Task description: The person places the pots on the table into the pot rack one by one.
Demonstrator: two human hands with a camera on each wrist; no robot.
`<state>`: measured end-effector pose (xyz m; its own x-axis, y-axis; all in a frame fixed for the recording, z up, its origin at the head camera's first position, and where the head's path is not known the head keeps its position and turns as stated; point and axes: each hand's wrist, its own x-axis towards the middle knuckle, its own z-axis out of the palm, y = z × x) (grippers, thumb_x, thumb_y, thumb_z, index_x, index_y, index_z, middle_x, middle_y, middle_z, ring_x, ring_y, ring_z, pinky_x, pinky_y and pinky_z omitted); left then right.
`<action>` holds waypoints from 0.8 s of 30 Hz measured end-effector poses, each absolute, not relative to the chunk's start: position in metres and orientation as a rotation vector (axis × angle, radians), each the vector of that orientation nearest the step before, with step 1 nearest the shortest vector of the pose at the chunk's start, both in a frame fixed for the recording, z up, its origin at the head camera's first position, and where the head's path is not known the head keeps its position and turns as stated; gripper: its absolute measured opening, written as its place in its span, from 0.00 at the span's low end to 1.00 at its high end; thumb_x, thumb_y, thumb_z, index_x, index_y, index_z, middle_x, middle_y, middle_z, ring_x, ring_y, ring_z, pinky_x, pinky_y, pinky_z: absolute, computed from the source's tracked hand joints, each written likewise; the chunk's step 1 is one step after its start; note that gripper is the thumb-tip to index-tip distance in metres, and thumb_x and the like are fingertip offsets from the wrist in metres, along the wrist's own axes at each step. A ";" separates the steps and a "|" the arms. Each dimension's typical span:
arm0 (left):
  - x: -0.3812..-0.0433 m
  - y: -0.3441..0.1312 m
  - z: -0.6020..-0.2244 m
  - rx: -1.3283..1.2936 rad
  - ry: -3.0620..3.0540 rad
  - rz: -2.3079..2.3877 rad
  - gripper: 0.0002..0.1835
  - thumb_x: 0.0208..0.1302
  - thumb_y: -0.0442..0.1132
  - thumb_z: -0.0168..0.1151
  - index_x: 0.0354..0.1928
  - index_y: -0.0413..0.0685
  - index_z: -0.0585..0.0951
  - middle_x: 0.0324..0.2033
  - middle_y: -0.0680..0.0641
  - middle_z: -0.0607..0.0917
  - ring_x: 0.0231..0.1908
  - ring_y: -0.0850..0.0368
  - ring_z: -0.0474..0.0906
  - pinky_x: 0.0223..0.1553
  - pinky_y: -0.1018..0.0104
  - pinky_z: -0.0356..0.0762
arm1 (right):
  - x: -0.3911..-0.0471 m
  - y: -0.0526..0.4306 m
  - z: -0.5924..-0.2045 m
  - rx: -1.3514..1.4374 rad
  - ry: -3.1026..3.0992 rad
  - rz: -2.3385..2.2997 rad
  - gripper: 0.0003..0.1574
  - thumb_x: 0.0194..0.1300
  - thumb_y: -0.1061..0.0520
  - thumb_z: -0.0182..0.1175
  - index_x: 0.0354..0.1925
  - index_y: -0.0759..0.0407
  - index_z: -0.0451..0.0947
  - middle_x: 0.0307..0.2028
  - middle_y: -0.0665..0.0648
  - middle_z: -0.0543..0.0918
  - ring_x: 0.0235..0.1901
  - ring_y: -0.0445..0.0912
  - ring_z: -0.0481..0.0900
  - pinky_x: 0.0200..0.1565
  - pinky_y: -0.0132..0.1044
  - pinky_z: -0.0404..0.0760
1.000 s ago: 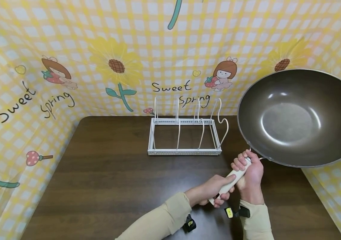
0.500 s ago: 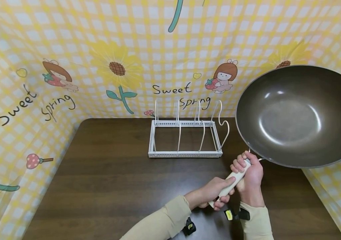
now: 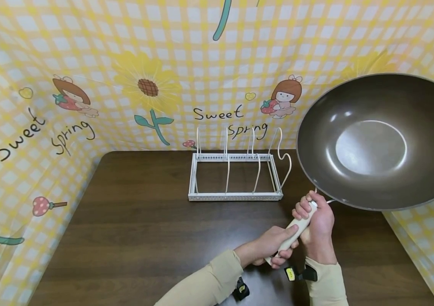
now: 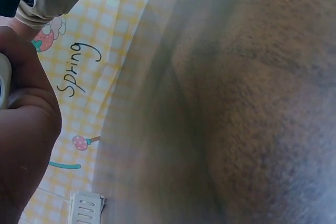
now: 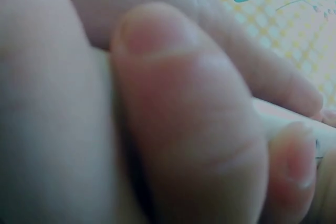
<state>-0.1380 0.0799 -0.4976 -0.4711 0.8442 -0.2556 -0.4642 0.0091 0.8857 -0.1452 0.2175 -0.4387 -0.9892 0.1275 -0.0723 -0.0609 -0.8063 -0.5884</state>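
Both hands grip the cream handle of a large dark wok [image 3: 371,146] at the right of the head view. My right hand [image 3: 318,225] is wrapped round the handle close to the pan. Lower down, my left hand [image 3: 274,244] holds the handle's end, thumb laid along its top. The wok is raised and tilted, its shiny inside facing me. Close up in the right wrist view, fingers [image 5: 194,114] wrap the pale handle [image 5: 273,116]. At the left edge of the left wrist view, the left hand [image 4: 29,124] shows beside a bit of pale handle.
A white metal rack [image 3: 236,196] with upright wire dividers stands at the back middle of the dark wooden table [image 3: 133,238], left of the wok. Yellow checked cloth [image 3: 217,76] hangs behind and along both sides. Black straps with small devices sit at both wrists.
The wok's pan has risen slightly and shifted a little left, showing more of its inside. Both hands keep their grip on the handle and have hardly moved.
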 end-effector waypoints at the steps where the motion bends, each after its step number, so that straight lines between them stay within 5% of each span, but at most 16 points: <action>1: -0.138 0.080 -0.497 0.446 1.274 1.660 0.31 0.64 0.70 0.46 0.28 0.46 0.67 0.10 0.54 0.61 0.05 0.63 0.52 0.05 0.67 0.54 | -0.146 0.217 -0.438 -0.187 -0.964 2.872 0.19 0.76 0.56 0.40 0.25 0.56 0.63 0.15 0.49 0.60 0.13 0.42 0.52 0.16 0.29 0.60; 24: -0.136 0.076 -0.501 0.553 1.189 1.692 0.31 0.68 0.69 0.40 0.28 0.47 0.65 0.10 0.55 0.60 0.04 0.62 0.53 0.06 0.64 0.54 | -0.142 0.207 -0.427 -0.225 -1.130 2.764 0.18 0.75 0.57 0.42 0.25 0.56 0.64 0.14 0.49 0.61 0.12 0.42 0.53 0.16 0.29 0.61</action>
<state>-0.1360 0.0763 -0.5009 -0.4368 0.8864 -0.1532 -0.4444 -0.0646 0.8935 -0.1418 0.2065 -0.4273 -0.9779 0.1920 -0.0823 -0.0793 -0.7058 -0.7040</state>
